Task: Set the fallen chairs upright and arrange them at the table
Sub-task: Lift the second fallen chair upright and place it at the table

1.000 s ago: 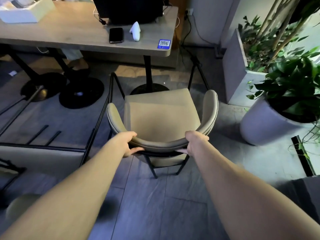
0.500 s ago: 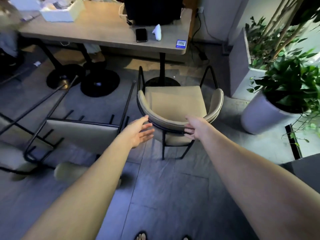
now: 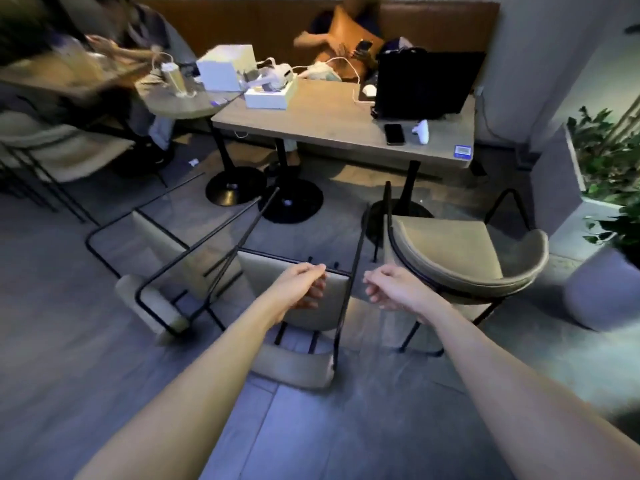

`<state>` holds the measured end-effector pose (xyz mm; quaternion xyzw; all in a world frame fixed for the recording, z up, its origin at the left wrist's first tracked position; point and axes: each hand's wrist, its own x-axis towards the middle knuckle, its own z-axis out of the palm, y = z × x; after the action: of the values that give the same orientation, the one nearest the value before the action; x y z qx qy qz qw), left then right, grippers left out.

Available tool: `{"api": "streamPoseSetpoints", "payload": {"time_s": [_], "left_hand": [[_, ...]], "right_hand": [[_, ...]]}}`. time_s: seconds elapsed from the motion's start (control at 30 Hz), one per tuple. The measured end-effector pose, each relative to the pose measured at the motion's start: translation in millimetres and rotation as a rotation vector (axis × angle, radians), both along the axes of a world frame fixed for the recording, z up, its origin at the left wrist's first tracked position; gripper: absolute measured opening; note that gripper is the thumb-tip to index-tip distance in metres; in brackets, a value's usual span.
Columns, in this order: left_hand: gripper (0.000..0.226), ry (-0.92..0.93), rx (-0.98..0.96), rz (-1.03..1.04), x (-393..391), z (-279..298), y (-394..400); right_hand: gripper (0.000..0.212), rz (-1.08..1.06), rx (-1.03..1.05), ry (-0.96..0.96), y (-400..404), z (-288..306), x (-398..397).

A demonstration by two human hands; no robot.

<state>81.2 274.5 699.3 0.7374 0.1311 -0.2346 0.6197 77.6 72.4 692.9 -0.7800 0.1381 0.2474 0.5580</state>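
Observation:
An upright beige chair (image 3: 460,254) with black legs stands at the right end of the wooden table (image 3: 329,123). Two more beige chairs lie toppled on the floor: one (image 3: 301,362) just in front of me with its seat underside and black legs facing up, another (image 3: 156,244) further left. My left hand (image 3: 304,285) hovers over the nearer fallen chair, fingers loosely curled, holding nothing. My right hand (image 3: 391,289) hangs between that chair and the upright one, fingers apart and empty.
The table carries a black laptop (image 3: 426,84), a phone (image 3: 394,133), a white controller (image 3: 422,131) and white boxes (image 3: 266,95). People sit on the bench behind it. Round table bases (image 3: 294,202) stand on the floor. Potted plants (image 3: 609,174) stand at the right.
Both hands have let go of the upright chair's backrest and drawn left over the nearer fallen chair. My view has swung left and up, so more of the table and fallen chairs show.

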Motion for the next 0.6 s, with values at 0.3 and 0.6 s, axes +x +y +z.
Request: {"api": "streamPoseSetpoints", "payload": {"time_s": [0.3,0.6], "left_hand": [[0.022,0.178,0.207,-0.024,14.1,-65.5,122.3],[0.02,0.388,0.292,0.045,42.2,-195.6,176.8]], "right_hand": [[0.021,0.096,-0.053,0.148,101.9,-67.9,23.3],[0.02,0.096,-0.012,0.431,183.7,-217.8,61.8]]}}
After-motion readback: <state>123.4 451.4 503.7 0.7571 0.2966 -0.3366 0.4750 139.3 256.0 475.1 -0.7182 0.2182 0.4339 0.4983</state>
